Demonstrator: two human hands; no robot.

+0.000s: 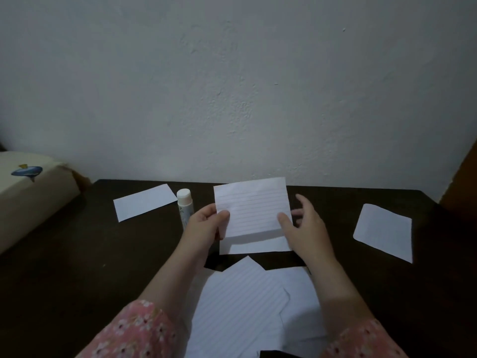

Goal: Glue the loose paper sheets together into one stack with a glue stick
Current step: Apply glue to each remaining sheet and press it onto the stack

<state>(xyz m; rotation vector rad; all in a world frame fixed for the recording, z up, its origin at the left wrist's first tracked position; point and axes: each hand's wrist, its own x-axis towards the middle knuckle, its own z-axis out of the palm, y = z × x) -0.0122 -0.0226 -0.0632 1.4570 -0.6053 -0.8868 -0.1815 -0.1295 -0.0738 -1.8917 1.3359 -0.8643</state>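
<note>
A small lined paper sheet (253, 205) is held up above the dark table (77, 254). My left hand (204, 226) pinches its left edge and my right hand (302, 226) grips its lower right corner. A white glue stick (185, 206) with its cap on stands just left of my left hand. Directly under the held sheet lies another sheet (258, 245) flat on the table. Closer to me sits a pile of overlapping lined sheets (247, 306). One loose sheet (144, 201) lies at the far left and another loose sheet (384, 232) at the right.
A cream pillow or cushion (28, 192) with a blue print rests beyond the table's left edge. A white wall (232, 86) rises right behind the table. A brown wooden surface (462, 189) shows at the far right.
</note>
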